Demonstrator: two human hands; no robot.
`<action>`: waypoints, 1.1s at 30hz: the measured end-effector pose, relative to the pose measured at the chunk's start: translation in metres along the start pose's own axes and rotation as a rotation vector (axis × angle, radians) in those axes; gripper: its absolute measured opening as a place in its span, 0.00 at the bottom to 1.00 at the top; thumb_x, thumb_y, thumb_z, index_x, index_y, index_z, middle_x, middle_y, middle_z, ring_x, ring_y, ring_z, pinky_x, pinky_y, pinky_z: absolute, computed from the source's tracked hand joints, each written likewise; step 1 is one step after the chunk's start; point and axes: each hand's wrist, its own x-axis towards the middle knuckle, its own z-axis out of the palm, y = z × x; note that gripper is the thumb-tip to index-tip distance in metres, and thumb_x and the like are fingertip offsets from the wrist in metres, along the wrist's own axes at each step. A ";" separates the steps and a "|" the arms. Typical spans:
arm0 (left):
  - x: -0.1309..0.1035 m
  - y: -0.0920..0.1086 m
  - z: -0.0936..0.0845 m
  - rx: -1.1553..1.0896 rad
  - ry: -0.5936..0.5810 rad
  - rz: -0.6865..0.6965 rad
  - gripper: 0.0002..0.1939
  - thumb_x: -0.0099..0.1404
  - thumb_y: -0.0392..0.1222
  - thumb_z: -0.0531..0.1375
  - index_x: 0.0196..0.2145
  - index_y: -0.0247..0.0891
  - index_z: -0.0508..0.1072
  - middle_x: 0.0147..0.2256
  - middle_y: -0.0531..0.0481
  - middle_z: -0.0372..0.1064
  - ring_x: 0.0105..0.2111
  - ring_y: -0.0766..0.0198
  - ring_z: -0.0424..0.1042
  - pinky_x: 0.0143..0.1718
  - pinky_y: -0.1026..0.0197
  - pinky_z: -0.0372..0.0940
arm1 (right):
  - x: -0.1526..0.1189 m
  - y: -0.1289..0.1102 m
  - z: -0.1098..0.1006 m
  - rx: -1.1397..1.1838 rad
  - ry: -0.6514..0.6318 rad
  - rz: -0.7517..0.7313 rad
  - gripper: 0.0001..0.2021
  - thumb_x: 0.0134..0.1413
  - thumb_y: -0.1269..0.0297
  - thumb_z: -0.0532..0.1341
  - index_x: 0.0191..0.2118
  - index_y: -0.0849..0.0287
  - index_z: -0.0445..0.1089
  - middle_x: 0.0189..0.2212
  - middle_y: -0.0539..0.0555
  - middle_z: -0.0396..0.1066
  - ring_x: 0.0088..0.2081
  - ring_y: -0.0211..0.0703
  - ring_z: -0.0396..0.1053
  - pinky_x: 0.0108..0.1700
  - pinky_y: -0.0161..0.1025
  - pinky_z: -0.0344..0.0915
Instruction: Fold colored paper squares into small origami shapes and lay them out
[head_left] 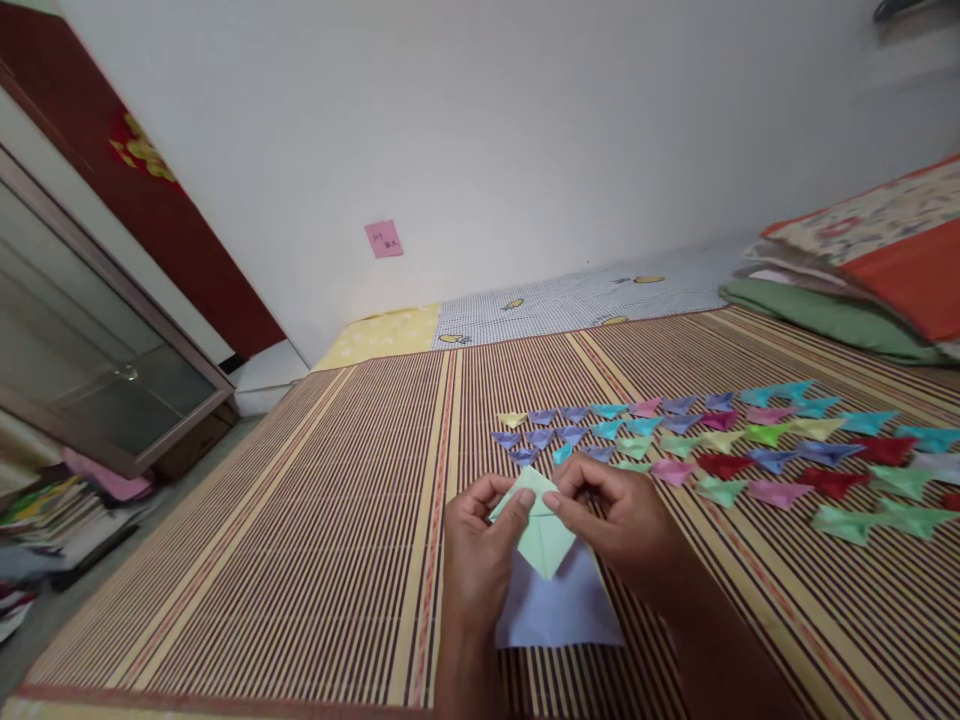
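A light green sheet of origami paper (547, 548), folded into a kite-like shape with creases across it, is held up between both hands. My left hand (484, 545) pinches its left side, thumb on the front face. On the other side, my right hand (619, 515) grips the right edge between thumb and fingers. Beneath the folded paper lies a pale lavender sheet (559, 615), partly covered by it. Just beyond my hands, rows of small folded paper pieces (765, 461) in blue, red, pink, green and yellow spread toward the right.
A striped bamboo mat (300, 540) covers the bed. Stacked pillows and bedding (832, 315) sit at the far right. Against the wall runs a checked cloth (555, 300), and a pink note (384, 239) is stuck above it. Books (56, 520) lie at the left below a glass door (105, 330).
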 end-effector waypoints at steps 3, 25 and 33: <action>0.000 0.000 -0.001 0.031 -0.018 0.024 0.14 0.61 0.47 0.71 0.28 0.34 0.77 0.24 0.54 0.71 0.23 0.71 0.65 0.25 0.70 0.61 | 0.001 -0.001 0.000 -0.003 -0.017 -0.024 0.11 0.59 0.63 0.63 0.26 0.56 0.66 0.25 0.48 0.65 0.29 0.41 0.62 0.32 0.40 0.59; -0.001 0.001 0.002 0.103 -0.043 -0.012 0.13 0.58 0.48 0.72 0.32 0.34 0.80 0.26 0.51 0.73 0.26 0.65 0.69 0.29 0.65 0.65 | 0.001 0.002 0.002 0.151 -0.006 0.064 0.11 0.59 0.62 0.64 0.27 0.56 0.66 0.28 0.50 0.66 0.29 0.40 0.64 0.30 0.38 0.61; -0.003 0.004 0.008 0.020 0.019 0.009 0.12 0.57 0.44 0.73 0.35 0.36 0.78 0.29 0.50 0.78 0.26 0.66 0.73 0.27 0.66 0.67 | 0.000 -0.001 0.005 0.157 0.073 0.038 0.11 0.57 0.65 0.64 0.25 0.56 0.64 0.30 0.51 0.67 0.32 0.42 0.65 0.35 0.40 0.63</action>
